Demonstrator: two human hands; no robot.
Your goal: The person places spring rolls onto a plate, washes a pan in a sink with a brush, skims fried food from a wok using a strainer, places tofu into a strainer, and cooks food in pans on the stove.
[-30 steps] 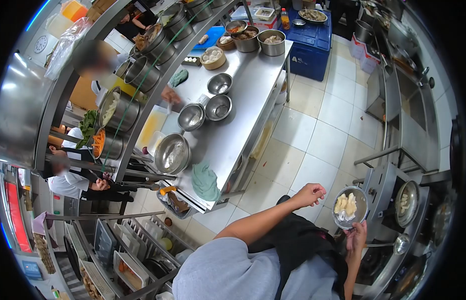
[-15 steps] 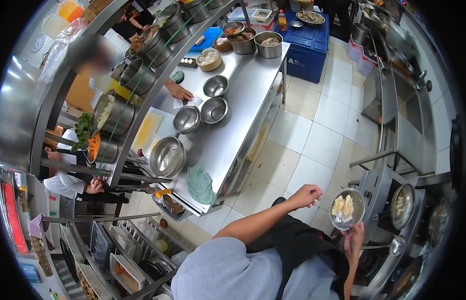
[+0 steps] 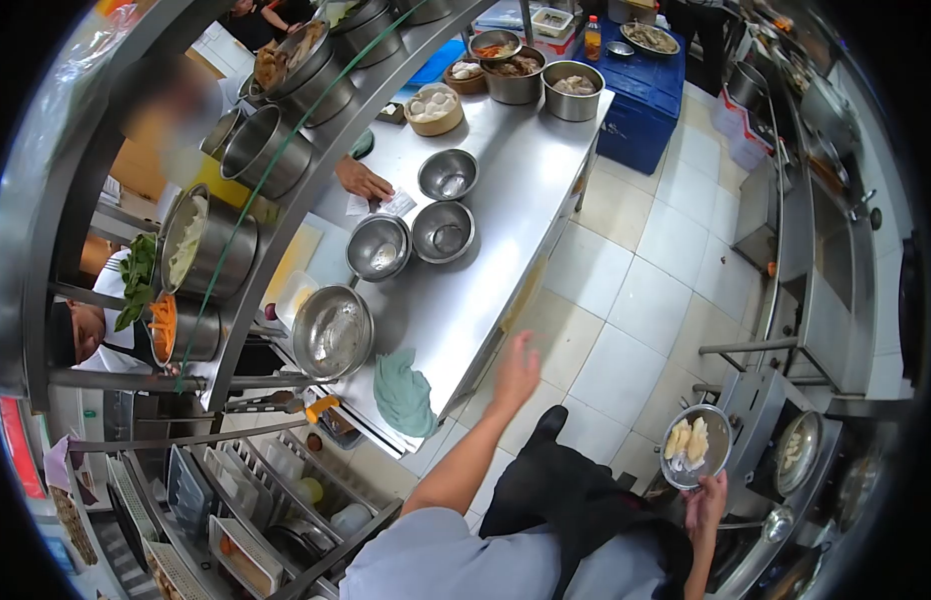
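My right hand [image 3: 706, 499] grips the rim of a round metal bowl [image 3: 721, 437] at the right. Inside the bowl lie pale yellow chunks of food [image 3: 687, 440] and something white, like powder or paste. My left hand [image 3: 519, 373] is raised above the floor, near the edge of the steel table [image 3: 486, 290]. Its fingers are stretched out and hold nothing, though slightly blurred. Nearest to it on the table is a crumpled green cloth [image 3: 404, 393]. Beyond the cloth stand a large metal bowl [image 3: 333, 333] and several smaller metal bowls [image 3: 444, 232].
To my right runs a stove [image 3: 756, 440] with a pan [image 3: 798, 452] holding pale pieces. A co-worker's hand [image 3: 364, 180] rests on paper across the table. A shelf with metal pots [image 3: 211, 240] hangs over the left. A blue cooler [image 3: 641, 110] stands at the far end.
My left hand has swung left, away from the bowl and toward the table, its fingers straightening. My right hand still holds the bowl. The view has turned slightly.
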